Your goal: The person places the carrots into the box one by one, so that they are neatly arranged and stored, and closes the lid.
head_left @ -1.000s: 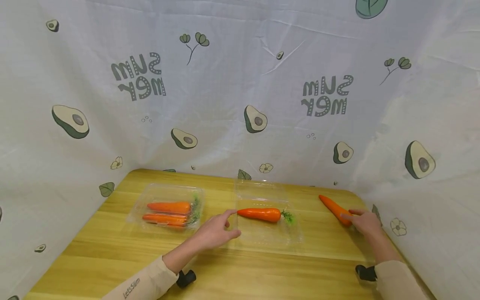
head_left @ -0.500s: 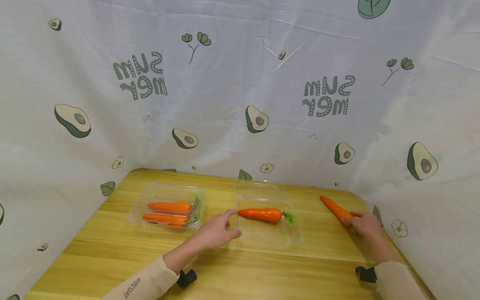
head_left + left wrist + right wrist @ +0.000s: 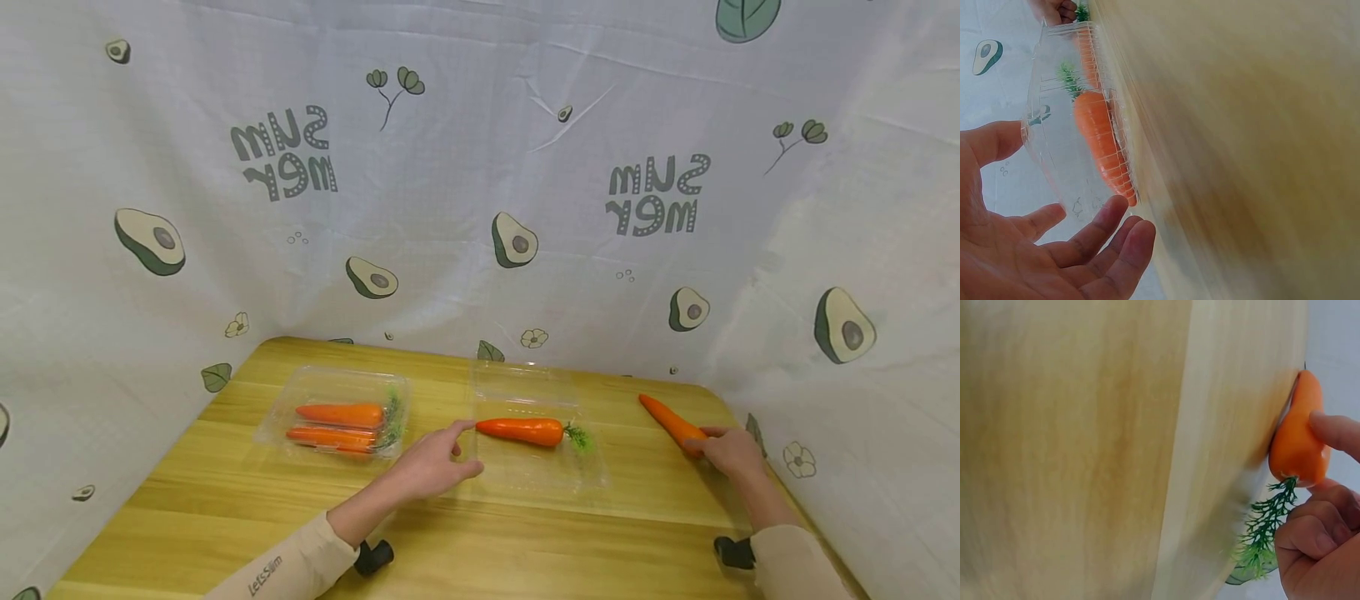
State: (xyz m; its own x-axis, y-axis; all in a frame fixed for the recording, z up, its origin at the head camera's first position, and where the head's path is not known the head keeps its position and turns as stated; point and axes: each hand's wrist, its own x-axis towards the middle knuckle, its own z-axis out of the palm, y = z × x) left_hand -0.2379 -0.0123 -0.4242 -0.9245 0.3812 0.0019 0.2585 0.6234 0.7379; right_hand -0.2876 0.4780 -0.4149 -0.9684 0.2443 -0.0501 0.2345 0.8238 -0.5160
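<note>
An orange carrot point(image 3: 667, 419) lies slanted at the right side of the table. My right hand point(image 3: 733, 452) pinches its thick end between thumb and index finger, the other fingers curled below, as the right wrist view shows. Green leaves point(image 3: 1264, 528) hang from that end. In the middle, a second carrot point(image 3: 519, 430) with a leafy top lies in a clear plastic clamshell box point(image 3: 528, 477), its lid raised at the back. My left hand point(image 3: 431, 465) is at the box's left edge, index finger extended to the rim near the carrot's tip, other fingers loosely bent.
A clear clamshell box point(image 3: 318, 383) with two carrots point(image 3: 339, 414) inside stands left of my left hand. The wooden table point(image 3: 480, 550) meets a printed cloth point(image 3: 442, 183) at the back and sides. Black wrist mounts point(image 3: 372, 557) show under both sleeves.
My right fingers have drawn together around the carrot's thick end. That carrot stays in nearly the same place. The left hand and the boxes have not moved.
</note>
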